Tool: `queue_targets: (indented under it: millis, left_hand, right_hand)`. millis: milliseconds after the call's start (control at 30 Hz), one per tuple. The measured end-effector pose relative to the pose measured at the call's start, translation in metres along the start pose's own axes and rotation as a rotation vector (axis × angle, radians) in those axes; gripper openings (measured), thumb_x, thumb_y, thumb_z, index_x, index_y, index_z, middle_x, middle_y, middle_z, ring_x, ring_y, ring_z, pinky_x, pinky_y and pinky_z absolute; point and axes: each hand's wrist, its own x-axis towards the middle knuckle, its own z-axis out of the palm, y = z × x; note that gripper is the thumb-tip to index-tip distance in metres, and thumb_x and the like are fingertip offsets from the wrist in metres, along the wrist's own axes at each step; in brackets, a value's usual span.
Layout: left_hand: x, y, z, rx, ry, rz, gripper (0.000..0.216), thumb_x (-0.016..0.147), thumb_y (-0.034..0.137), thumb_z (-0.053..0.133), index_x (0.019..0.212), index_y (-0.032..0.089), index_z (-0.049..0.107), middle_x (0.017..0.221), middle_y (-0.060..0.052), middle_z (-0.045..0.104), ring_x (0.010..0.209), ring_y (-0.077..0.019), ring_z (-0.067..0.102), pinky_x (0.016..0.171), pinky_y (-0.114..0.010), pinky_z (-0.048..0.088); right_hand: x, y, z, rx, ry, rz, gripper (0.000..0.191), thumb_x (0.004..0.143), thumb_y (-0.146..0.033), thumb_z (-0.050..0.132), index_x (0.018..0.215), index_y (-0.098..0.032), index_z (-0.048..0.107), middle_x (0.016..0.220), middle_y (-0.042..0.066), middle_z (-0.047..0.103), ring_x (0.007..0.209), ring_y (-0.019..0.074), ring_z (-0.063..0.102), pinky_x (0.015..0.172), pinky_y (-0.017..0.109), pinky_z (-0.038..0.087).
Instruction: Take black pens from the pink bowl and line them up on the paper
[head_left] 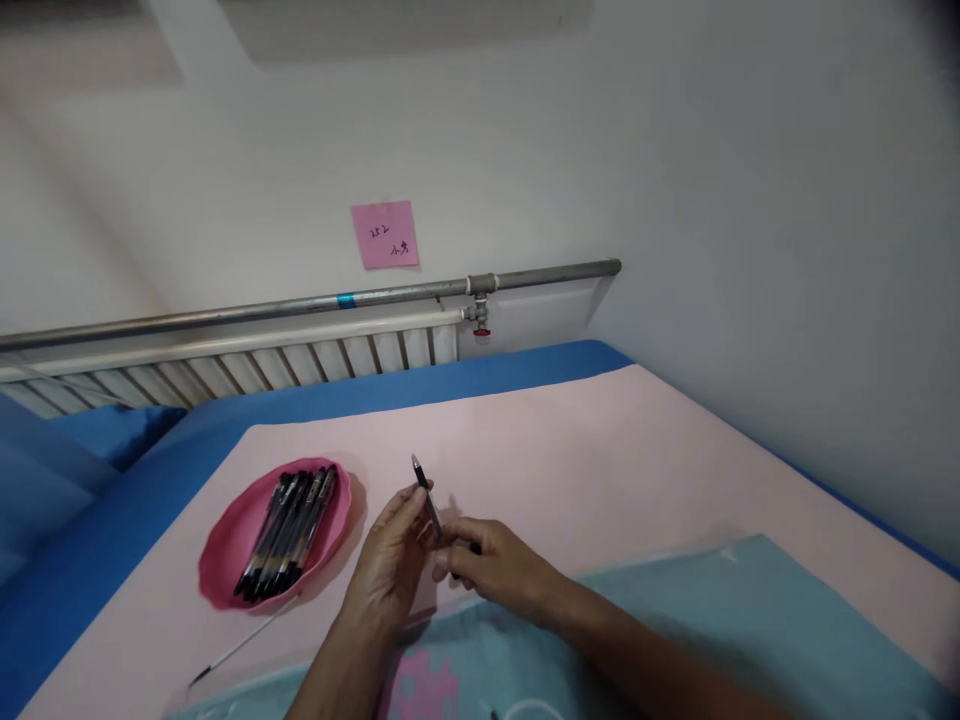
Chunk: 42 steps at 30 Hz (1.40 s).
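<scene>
My left hand (394, 545) grips a pen (421, 475) between thumb and fingers, its silver-tipped point angled up and away from me. Close against it, my right hand (487, 565) is closed, with a small black piece (475, 548) showing at its fingers; whether this piece is joined to the pen I cannot tell. To the left, a pink scalloped dish (214, 560) holds several black-and-clear pens (289, 535) lying side by side. A thin white stick with a dark tip, like a pen refill (247, 642), lies on the pink surface in front of the dish.
A pale pink cover (570, 450) lies over a blue surface (420, 385). Nearer to me is a light blue-green cloth (697, 610) with a pink pattern. Behind stand a white radiator (300, 355), a metal pipe (405, 293) with a red-handled valve (481, 332), and the wall.
</scene>
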Motion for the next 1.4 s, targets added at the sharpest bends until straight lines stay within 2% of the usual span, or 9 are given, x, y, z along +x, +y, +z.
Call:
queue_targets:
  millis: [267, 467, 733, 900, 967, 1100, 1233, 1300, 1400]
  left_hand:
    - [0.001, 0.028, -0.007, -0.033, 0.05, 0.1, 0.031, 0.066, 0.03, 0.067, 0.094, 0.017, 0.064, 0.078, -0.002, 0.06, 0.072, -0.0097, 0.056, 0.065, -0.022, 0.045]
    - [0.001, 0.032, -0.012, -0.028, -0.002, 0.147, 0.02, 0.066, 0.024, 0.067, 0.084, 0.016, 0.066, 0.082, -0.003, 0.062, 0.076, -0.0105, 0.057, 0.071, -0.023, 0.045]
    - [0.005, 0.035, -0.015, -0.028, 0.033, 0.152, 0.014, 0.062, 0.021, 0.07, 0.074, 0.015, 0.065, 0.078, -0.001, 0.061, 0.074, -0.011, 0.057, 0.066, -0.022, 0.045]
    - [0.007, 0.034, -0.018, -0.01, 0.089, 0.17, 0.013, 0.058, 0.019, 0.072, 0.069, 0.015, 0.065, 0.075, 0.0, 0.063, 0.071, -0.0101, 0.058, 0.063, -0.021, 0.045]
    - [0.008, 0.034, -0.018, -0.013, 0.098, 0.177, 0.014, 0.057, 0.019, 0.073, 0.068, 0.016, 0.065, 0.074, 0.001, 0.063, 0.07, -0.0095, 0.058, 0.062, -0.021, 0.044]
    - [0.01, 0.036, -0.02, -0.019, 0.114, 0.2, 0.015, 0.057, 0.019, 0.073, 0.069, 0.015, 0.065, 0.075, 0.001, 0.063, 0.07, -0.0094, 0.058, 0.059, -0.02, 0.044]
    - [0.01, 0.038, -0.021, -0.023, 0.123, 0.219, 0.016, 0.058, 0.019, 0.073, 0.071, 0.014, 0.065, 0.075, -0.001, 0.063, 0.07, -0.0102, 0.058, 0.058, -0.02, 0.045]
    - [0.01, 0.038, -0.021, -0.03, 0.122, 0.22, 0.018, 0.058, 0.02, 0.073, 0.073, 0.014, 0.066, 0.075, 0.0, 0.063, 0.069, -0.0097, 0.058, 0.059, -0.021, 0.046]
    - [0.01, 0.038, -0.021, -0.028, 0.116, 0.225, 0.019, 0.059, 0.02, 0.073, 0.075, 0.014, 0.066, 0.075, 0.0, 0.063, 0.069, -0.0091, 0.058, 0.061, -0.021, 0.047]
  right_hand:
    - [-0.004, -0.005, -0.009, 0.262, -0.158, 0.253, 0.024, 0.076, -0.032, 0.049, 0.088, -0.014, 0.06, 0.055, -0.003, 0.05, 0.039, 0.0031, 0.033, 0.035, 0.016, 0.019]
    - [-0.007, -0.007, -0.008, 0.433, -0.223, 0.255, 0.027, 0.076, -0.036, 0.05, 0.088, -0.014, 0.06, 0.052, -0.005, 0.046, 0.037, 0.0024, 0.027, 0.034, 0.016, 0.015]
    - [-0.006, -0.008, -0.005, 0.362, -0.159, 0.235, 0.018, 0.076, -0.031, 0.05, 0.078, -0.014, 0.056, 0.052, -0.004, 0.05, 0.036, 0.0021, 0.028, 0.034, 0.016, 0.016]
    - [-0.004, -0.004, -0.001, 0.222, -0.04, 0.173, 0.011, 0.071, -0.024, 0.057, 0.068, -0.015, 0.051, 0.053, -0.005, 0.052, 0.037, 0.0015, 0.032, 0.034, 0.015, 0.019]
    - [-0.004, -0.005, -0.002, 0.286, -0.032, 0.201, 0.014, 0.071, -0.029, 0.056, 0.073, -0.016, 0.052, 0.058, -0.003, 0.053, 0.038, 0.0017, 0.033, 0.032, 0.015, 0.017]
    - [-0.004, -0.01, -0.006, 0.46, -0.125, 0.343, 0.029, 0.077, -0.039, 0.044, 0.084, -0.014, 0.056, 0.06, -0.001, 0.053, 0.036, 0.0018, 0.031, 0.031, 0.015, 0.012]
    - [-0.003, -0.011, -0.009, 0.462, -0.072, 0.331, 0.016, 0.071, -0.029, 0.056, 0.076, -0.014, 0.055, 0.054, -0.004, 0.048, 0.036, 0.0007, 0.03, 0.031, 0.014, 0.011]
    - [-0.002, -0.01, -0.01, 0.519, -0.023, 0.302, 0.017, 0.067, -0.027, 0.062, 0.073, -0.016, 0.051, 0.054, -0.006, 0.046, 0.037, 0.0001, 0.029, 0.032, 0.013, 0.011]
    - [-0.001, -0.009, -0.011, 0.658, -0.061, 0.377, 0.022, 0.07, -0.035, 0.06, 0.074, -0.016, 0.05, 0.057, -0.005, 0.047, 0.037, -0.0002, 0.028, 0.032, 0.012, 0.01]
